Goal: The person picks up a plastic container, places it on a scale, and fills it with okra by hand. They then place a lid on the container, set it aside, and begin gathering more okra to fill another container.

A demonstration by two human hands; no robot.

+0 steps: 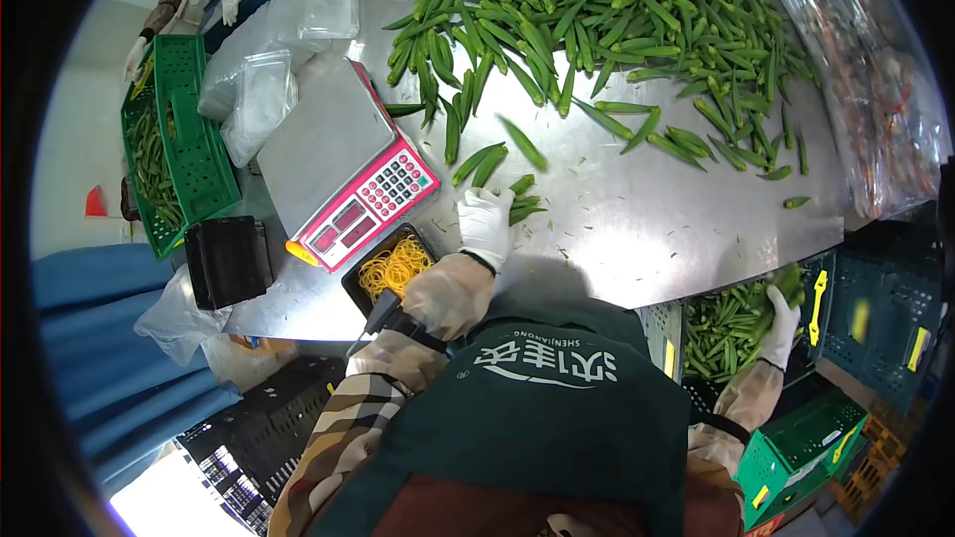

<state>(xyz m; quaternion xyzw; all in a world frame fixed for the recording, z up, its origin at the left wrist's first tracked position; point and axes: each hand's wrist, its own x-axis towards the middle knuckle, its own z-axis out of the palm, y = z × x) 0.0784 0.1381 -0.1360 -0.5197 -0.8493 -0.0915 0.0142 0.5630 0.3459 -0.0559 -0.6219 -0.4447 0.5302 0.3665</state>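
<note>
My left hand [485, 227], in a white glove, is closed around a small bunch of okra [524, 204] at the near side of the metal table. A few loose okra pods [480, 165] lie just beyond it, and one motion-blurred pod [523, 144] is above or on the table. To the right and lower down, my gloved right hand [781, 328] is over a crate of okra [724, 333], closed on some okra [789, 285] that is smeared by motion. A large okra pile [617, 20] covers the far part of the table.
A pink-and-silver scale [338, 154] stands left of my left hand, beside a black tray of yellow rubber bands [400, 265]. Clear plastic boxes [261, 89] are stacked behind. Another person's gloved hand [234, 0] is at upper left, near a green crate [184, 139]. Plastic-wrapped packs [875, 80] lie right.
</note>
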